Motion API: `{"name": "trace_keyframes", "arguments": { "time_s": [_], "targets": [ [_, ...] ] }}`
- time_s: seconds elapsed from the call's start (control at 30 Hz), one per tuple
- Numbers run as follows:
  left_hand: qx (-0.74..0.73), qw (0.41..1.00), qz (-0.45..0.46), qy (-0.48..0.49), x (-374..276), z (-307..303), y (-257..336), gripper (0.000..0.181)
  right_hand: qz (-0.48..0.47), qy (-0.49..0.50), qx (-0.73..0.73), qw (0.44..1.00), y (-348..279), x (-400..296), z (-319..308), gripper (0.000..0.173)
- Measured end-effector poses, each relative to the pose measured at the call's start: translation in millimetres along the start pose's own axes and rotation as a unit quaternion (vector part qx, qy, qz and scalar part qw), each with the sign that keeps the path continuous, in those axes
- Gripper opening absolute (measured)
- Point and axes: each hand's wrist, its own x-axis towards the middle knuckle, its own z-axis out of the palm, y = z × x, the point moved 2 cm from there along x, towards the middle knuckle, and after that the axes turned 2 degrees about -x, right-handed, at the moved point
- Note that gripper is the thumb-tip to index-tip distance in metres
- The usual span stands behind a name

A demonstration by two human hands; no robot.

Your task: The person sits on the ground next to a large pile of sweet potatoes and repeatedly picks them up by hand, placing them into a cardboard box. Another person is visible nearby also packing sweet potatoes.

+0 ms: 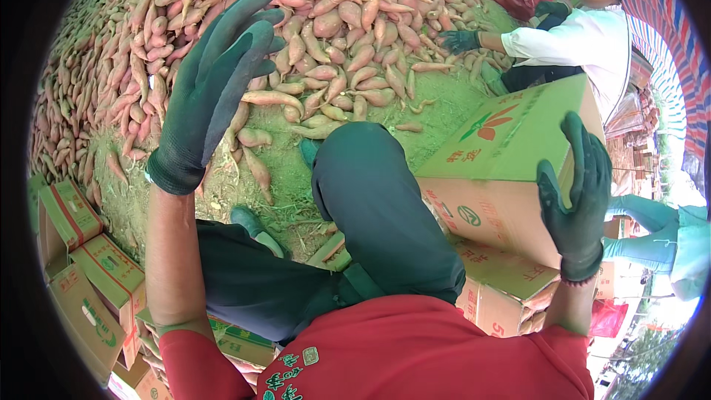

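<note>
My left hand (214, 89), in a dark knitted work glove, is raised in front of a large heap of sweet potatoes (339, 28). Its fingers are apart and nothing is in it. On the right, my gloved right hand (580, 200) grips a side edge of a printed cardboard box (500, 139), thumb and fingers on either side of the board. That box sits tilted above another cardboard box (500, 294), which stands beside my hip. The inside of the held box is hidden from view. My bent knee (383, 172) rises between my hands.
At the upper right a co-worker (561, 39) in a white top reaches a gloved hand to the heap. Another person (661, 244) stands at the far right. Several closed cartons (105, 266) are stacked at the lower left. Loose sweet potatoes (258, 172) lie near my feet.
</note>
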Motion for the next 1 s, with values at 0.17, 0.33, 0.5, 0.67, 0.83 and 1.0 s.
{"name": "trace_keyframes", "arguments": {
  "time_s": [0.17,0.33,0.5,0.67,0.83,1.0],
  "targets": [
    [0.002,0.989,-0.058,0.135,-8,-45,-37,0.048,0.018,-0.117,0.169,0.978,-49,56,166,0.049],
    [0.138,0.970,-0.072,0.188,-29,-91,-51,0.048,0.192,-0.325,0.327,0.866,-53,28,372,0.048],
    [0.184,0.943,-0.130,0.246,-30,-81,-30,0.054,0.426,-0.296,0.542,0.662,-43,-11,495,0.042],
    [0.196,0.948,-0.154,0.199,-21,-70,-46,0.056,0.451,-0.248,0.430,0.741,-40,-9,553,0.040],
    [0.180,0.956,-0.163,0.165,-6,-51,-56,0.053,0.189,-0.270,0.042,0.943,-48,41,522,0.054],
    [0.130,0.963,-0.179,0.156,3,-35,-62,0.054,0.126,-0.268,0.013,0.955,-52,54,553,0.052]
  ]
}}
